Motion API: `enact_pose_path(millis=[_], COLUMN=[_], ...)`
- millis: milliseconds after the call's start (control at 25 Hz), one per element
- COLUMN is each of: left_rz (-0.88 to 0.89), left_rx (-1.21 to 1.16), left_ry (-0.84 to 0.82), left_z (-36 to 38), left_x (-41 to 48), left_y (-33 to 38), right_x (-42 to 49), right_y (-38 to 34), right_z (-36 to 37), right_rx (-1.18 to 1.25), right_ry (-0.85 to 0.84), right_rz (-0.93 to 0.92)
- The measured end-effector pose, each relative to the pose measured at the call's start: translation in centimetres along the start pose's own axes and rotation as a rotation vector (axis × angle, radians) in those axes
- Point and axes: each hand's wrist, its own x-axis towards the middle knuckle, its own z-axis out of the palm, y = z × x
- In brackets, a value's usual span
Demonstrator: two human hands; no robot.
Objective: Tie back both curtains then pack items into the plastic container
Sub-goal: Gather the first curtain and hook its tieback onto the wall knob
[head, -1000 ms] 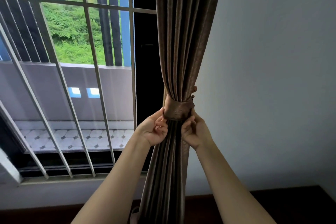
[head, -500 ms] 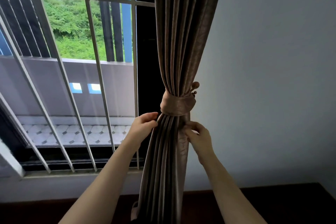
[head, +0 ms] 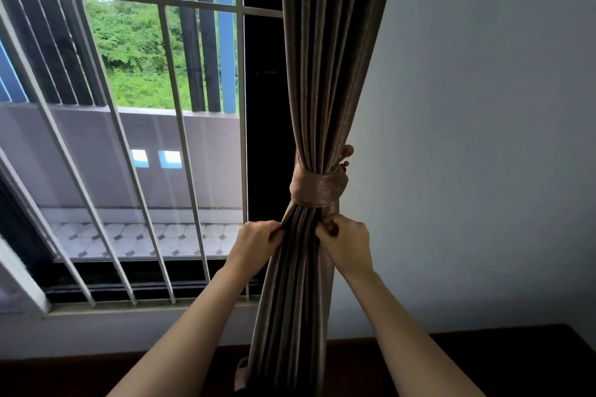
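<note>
Hanging vertically, curtain (head: 325, 74) between left hand (head: 254, 243), right hand (head: 350, 246)

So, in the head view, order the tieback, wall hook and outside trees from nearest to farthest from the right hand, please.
1. tieback, just above the right hand.
2. wall hook, higher, beside the curtain.
3. trees, outside, far left.

Your left hand (head: 258, 240) and right hand (head: 346, 243) drop off the tieback (head: 317, 190) and now pinch the curtain (head: 300, 267) folds just below it.
</note>
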Motion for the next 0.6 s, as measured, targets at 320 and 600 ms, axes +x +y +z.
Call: enact_pose_path(millis=[320,600], left_rz=[0.078,-0.206], left_rx=[0.074,0.379], left_ry=[0.097,-0.003], left_z=[-4.2,-10.8], left_x=[0.9,2.3], left_y=[-0.3,-7.5], right_x=[-1.7,1.8], right_y=[-4.3,-10.5], right_z=[0.8,8.7], right_rx=[0.102,-0.009], right_ry=[0.148,-0.284], right_rz=[-0.217,-0.38])
